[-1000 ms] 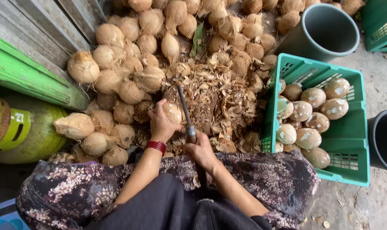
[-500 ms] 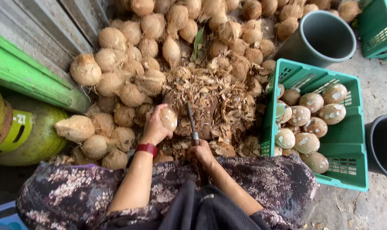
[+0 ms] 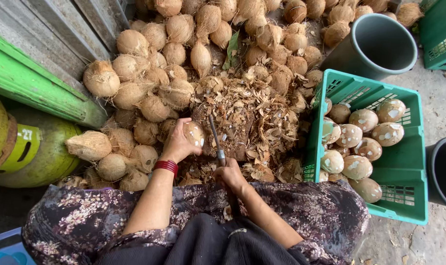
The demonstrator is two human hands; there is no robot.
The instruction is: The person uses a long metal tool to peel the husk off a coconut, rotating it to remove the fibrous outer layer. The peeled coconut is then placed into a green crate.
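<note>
Sitting before the coconut heap (image 3: 193, 59), crate (image 3: 409, 196) at three o'clock, my left hand (image 3: 176, 145) clamps a coconut (image 3: 194, 133); my right (image 3: 230, 176) grips the knife (image 3: 216, 140). A glancing chop could cut my fingers.

**One label in view, on the gas cylinder**

The only label is a yellow-green label (image 3: 22, 148) on the green gas cylinder (image 3: 41, 157), which lies at the left edge of the view. The label sits on the cylinder's upper left part, just right of the brown band that rings the cylinder's neck end. It is roughly rectangular with rounded corners, has a dark oblong slot in its middle and carries a few dark characters near its top. It curves with the cylinder's wall. There are no packages, signs or screens.
</note>
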